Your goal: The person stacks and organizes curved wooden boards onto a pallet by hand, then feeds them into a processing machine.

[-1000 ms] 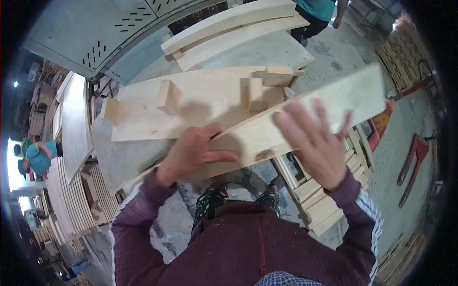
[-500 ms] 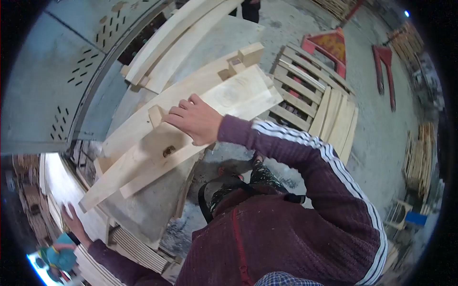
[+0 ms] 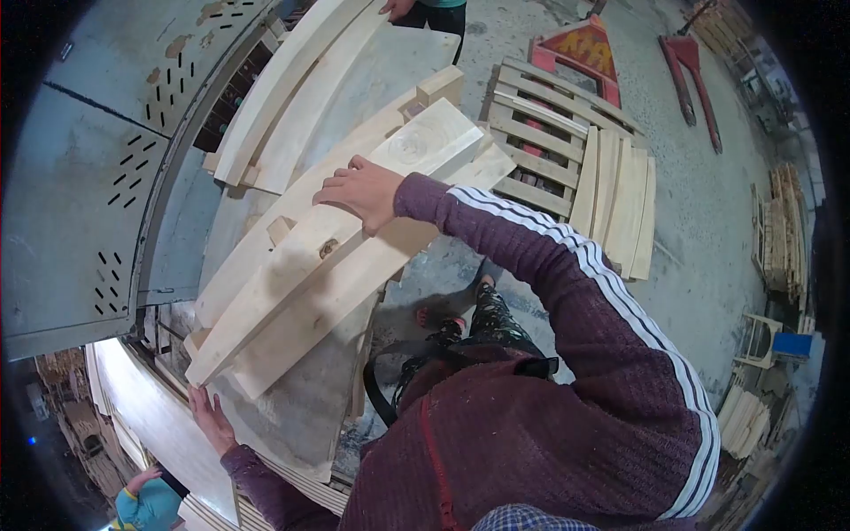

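Observation:
My right hand (image 3: pixel 361 193) lies over a thick pale wooden board (image 3: pixel 274 279), its fingers hooked over the far edge and the thumb on the near side. The board has a dark knot and stands raised above a second, flatter board (image 3: pixel 319 323). Close to the board's lower left end is my left hand (image 3: pixel 212 421), fingers stretched out; its fingertips appear to touch that end. Behind them lies another long wooden piece (image 3: pixel 239 237) with small blocks (image 3: pixel 280 230) on it. All rest on a grey worktable (image 3: pixel 288 420).
A large grey metal machine (image 3: pixel 80 159) stands at left. Curved boards (image 3: pixel 297 88) lie beyond, near a person's hand (image 3: pixel 397 11). A slatted pallet (image 3: pixel 540 150) and red pallet jack (image 3: pixel 580 55) are at right. Another person (image 3: pixel 152 503) is at lower left.
The board under my right hand has lifted and tilted away from the flatter one. My left hand has come in to the board's lower end. A person's hand now shows at the top.

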Available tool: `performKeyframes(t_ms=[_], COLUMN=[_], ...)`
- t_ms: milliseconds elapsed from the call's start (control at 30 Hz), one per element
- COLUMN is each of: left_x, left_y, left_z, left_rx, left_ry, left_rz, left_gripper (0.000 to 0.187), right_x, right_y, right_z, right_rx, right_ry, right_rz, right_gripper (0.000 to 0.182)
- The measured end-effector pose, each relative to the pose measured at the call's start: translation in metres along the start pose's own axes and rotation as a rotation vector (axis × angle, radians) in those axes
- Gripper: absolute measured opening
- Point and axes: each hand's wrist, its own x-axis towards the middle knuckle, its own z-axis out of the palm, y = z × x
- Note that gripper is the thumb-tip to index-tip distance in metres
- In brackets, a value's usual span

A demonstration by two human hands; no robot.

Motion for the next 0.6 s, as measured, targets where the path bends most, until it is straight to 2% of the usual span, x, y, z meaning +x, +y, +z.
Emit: performKeyframes(t_ms=[67,167,300,367,433,533,600], left_x=[0.000,0.001,0.022,0.035,0.045,0.025,0.009], left_y=[-0.001,-0.003,-0.026,-0.029,-0.029,-0.034,-0.029], left_z=[0.007,0.014,-0.011,-0.006,0.004,0.014,0.022], left_rx=[-0.002,0.052,-0.054,-0.103,-0.052,0.013,-0.022], left_ry=[-0.016,0.053,-0.016,-0.062,-0.046,0.065,0.019], left_rz=[0.032,0.062,0.021,-0.016,-0.025,0.010,0.039], left_gripper=[0.060,0.060,0.055,0.053,0.054,0.052,0.058], right_x=[-0.001,-0.002,-0.018,-0.034,-0.050,-0.066,-0.070], right_y=[0.003,0.003,-0.012,-0.021,-0.023,-0.020,-0.023], right_z=[-0.003,-0.006,-0.007,-0.006,0.002,-0.004,-0.007], right_rx=[0.018,0.002,-0.062,-0.353,-0.390,-0.440,-0.439], right_ry=[-0.076,-0.078,-0.086,0.018,0.038,0.081,0.077], right_rz=[0.024,0.016,0.036,0.188,0.304,0.307,0.314], right_gripper=[0.095,0.095,0.099,0.102,0.101,0.096,0.094])
